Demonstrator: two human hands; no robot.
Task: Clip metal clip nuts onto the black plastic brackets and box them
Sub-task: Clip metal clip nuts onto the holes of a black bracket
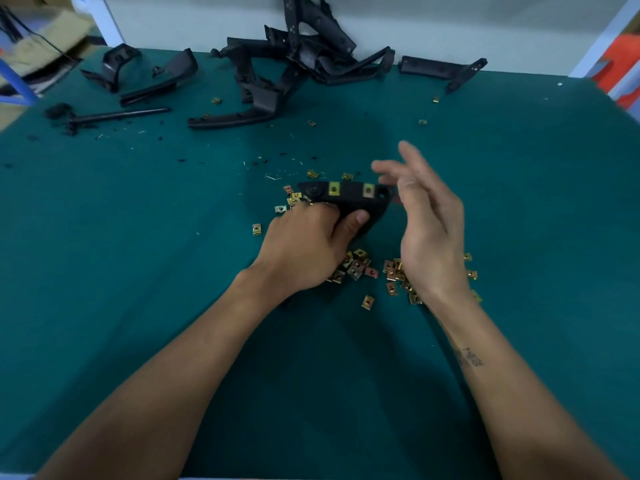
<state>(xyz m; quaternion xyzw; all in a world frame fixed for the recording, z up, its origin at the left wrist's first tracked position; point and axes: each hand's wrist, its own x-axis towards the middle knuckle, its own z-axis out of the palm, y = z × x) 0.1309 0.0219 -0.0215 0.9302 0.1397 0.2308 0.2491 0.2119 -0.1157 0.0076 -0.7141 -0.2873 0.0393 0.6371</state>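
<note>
My left hand (308,244) grips a black plastic bracket (349,199) just above the green table (138,237). Two brass clip nuts (334,188) sit clipped on the bracket's top edge, the second one (368,190) further right. My right hand (426,216) hovers at the bracket's right end, fingers spread and blurred, with nothing seen in it. A scatter of loose clip nuts (358,266) lies under and between both hands, and more of these nuts (291,200) lie left of the bracket.
A heap of black brackets (304,53) is piled at the table's far edge, with more bracket parts (145,74) at the far left and one bracket (443,69) at the far right. Stray nuts and black shavings dot the cloth. A cardboard box (38,39) shows at the upper left.
</note>
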